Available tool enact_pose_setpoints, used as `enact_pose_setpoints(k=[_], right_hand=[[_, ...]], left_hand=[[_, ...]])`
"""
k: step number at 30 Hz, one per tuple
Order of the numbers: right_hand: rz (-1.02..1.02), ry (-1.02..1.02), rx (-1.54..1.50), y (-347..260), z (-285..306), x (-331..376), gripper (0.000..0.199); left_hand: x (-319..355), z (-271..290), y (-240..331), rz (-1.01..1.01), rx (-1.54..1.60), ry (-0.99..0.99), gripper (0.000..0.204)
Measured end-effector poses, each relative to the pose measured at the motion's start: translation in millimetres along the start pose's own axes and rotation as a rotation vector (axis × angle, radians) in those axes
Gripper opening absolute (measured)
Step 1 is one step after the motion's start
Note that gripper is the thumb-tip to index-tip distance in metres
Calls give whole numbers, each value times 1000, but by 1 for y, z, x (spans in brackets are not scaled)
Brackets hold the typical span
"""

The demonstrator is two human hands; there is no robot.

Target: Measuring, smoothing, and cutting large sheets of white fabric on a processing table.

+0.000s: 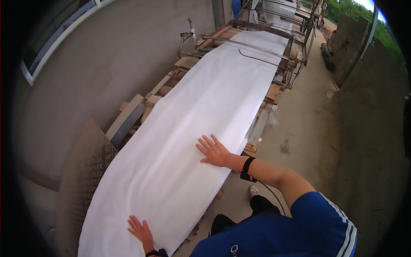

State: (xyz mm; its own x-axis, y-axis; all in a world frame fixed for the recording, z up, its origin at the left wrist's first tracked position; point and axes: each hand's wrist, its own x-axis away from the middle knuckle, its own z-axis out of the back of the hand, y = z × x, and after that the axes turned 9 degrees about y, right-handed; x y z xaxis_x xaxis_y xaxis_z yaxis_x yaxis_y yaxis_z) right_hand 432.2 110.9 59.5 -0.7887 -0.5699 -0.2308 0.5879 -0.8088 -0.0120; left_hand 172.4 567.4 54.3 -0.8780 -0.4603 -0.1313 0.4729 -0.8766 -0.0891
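Note:
A long sheet of white fabric [188, 103] runs away from me over a low frame, with soft creases along its near left part. My right hand [214, 151] lies flat on the cloth near its right edge, fingers spread. Closer to me and further left, my left hand [141, 230] rests palm down on the same cloth, its fingers also apart. Neither hand grips anything. A black band [247, 168] is around my right wrist, with a thin cable running from it.
Metal rods [257, 48] cross above the cloth's far end. Wooden blocks [187, 63] and rollers show along its sides. A printed board [83, 171] leans at the left by the grey wall [141, 38]. A concrete floor strip [308, 111] lies right, beside a dark wall [372, 120].

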Motion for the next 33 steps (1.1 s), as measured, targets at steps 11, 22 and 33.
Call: enact_pose_setpoints(k=[11, 22, 33], right_hand=[[35, -115, -103, 115, -32, 0, 70], [137, -128, -442, 132, -27, 5, 71], [-843, 118, -1665, 664, 215, 46, 29]], left_hand=[[-103, 45, 176, 98, 35, -78, 54], [-156, -8, 582, -199, 405, -34, 70], [-149, -10, 573, -205, 138, 58, 63]])
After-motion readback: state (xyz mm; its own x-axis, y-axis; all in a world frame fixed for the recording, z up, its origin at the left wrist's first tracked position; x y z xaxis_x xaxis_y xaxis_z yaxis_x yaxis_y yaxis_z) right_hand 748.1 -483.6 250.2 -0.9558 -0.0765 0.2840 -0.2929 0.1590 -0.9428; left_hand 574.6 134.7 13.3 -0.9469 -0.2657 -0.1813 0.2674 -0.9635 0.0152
